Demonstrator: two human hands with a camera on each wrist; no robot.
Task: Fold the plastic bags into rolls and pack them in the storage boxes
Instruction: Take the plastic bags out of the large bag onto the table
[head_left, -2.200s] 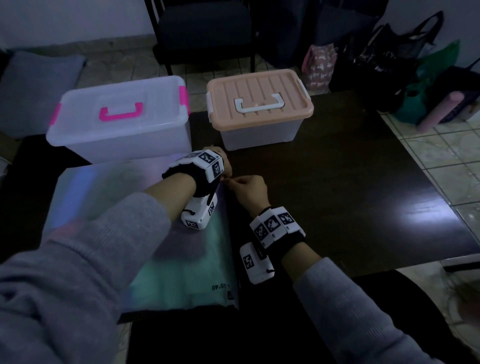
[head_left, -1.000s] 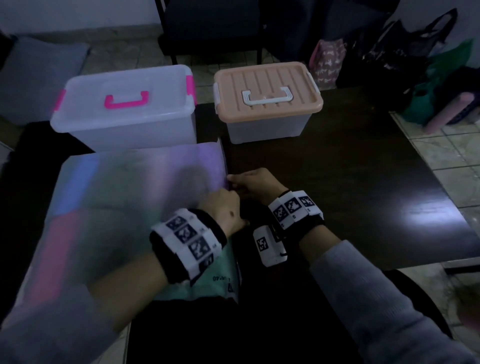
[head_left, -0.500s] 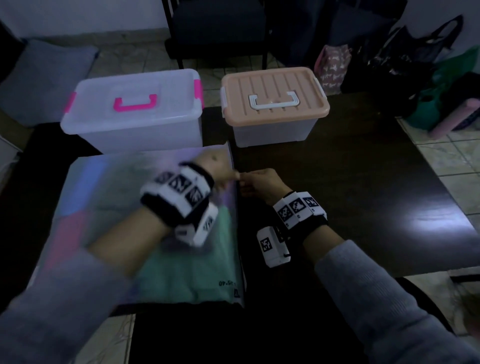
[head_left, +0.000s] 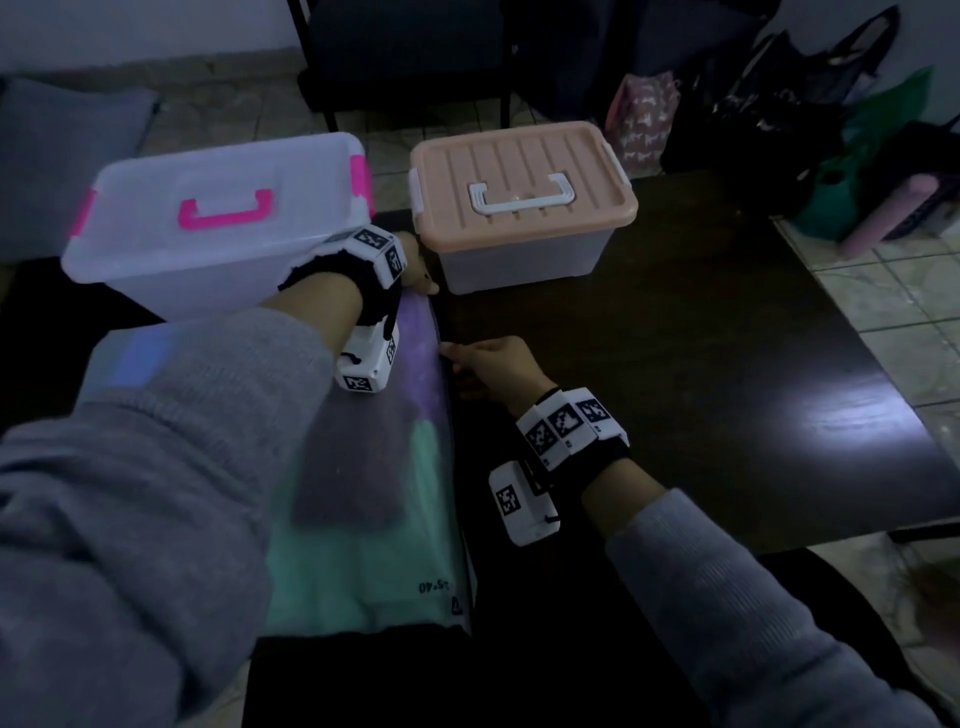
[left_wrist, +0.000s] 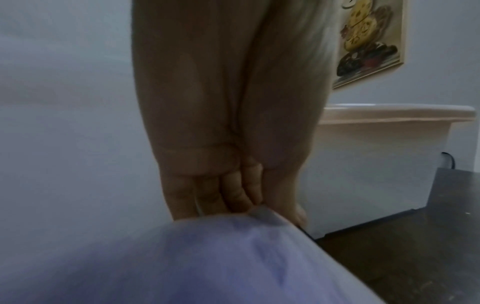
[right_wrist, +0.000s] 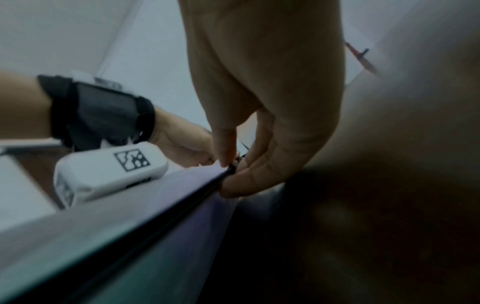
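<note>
Plastic bags (head_left: 358, 519), a flat stack of large frosted translucent sheets tinted purple, blue and mint green with a dark strip along the right edge, lie on the dark wooden counter (head_left: 701, 364) in front of the person, the near end reaching the counter's front edge. The left hand (head_left: 413, 265) reaches across the stack to its far right corner, just in front of the two boxes; in the left wrist view its fingers (left_wrist: 233, 195) point down and close with the thumb onto the raised purple corner of the top bag, so this grip is pinching the bag. The right hand (head_left: 493, 366) sits at the stack's right edge, nearer the person, and in the right wrist view its thumb and forefinger (right_wrist: 228, 148) nip the thin dark edge of the bags, with the other fingers curled beneath; this grip too is closed on the bags. Both wrists carry black straps with white marker-covered camera blocks, and both arms wear grey sleeves. Behind the stack stands a clear plastic storage box with pink handle and clips (head_left: 218, 223), lid shut, and just to its right a clear storage box with a peach ribbed lid and white handle (head_left: 519, 208), also shut. Beyond the counter are a dark chair (head_left: 405, 52) and a heap of bags on the tiled floor (head_left: 779, 104).
</note>
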